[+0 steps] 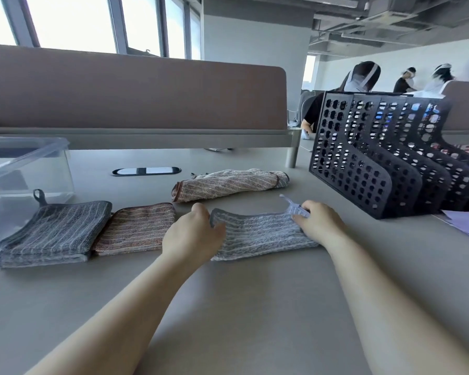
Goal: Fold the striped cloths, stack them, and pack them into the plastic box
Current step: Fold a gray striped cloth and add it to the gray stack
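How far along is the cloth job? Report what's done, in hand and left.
Done: the dark cloth and brown cloth lie folded side by side, not stacked. In hand: the left hand and right hand grip the ends of the grey cloth, a long strip on the table. Left: the beige cloth behind lies loosely bunched, and no cloth shows in the box.
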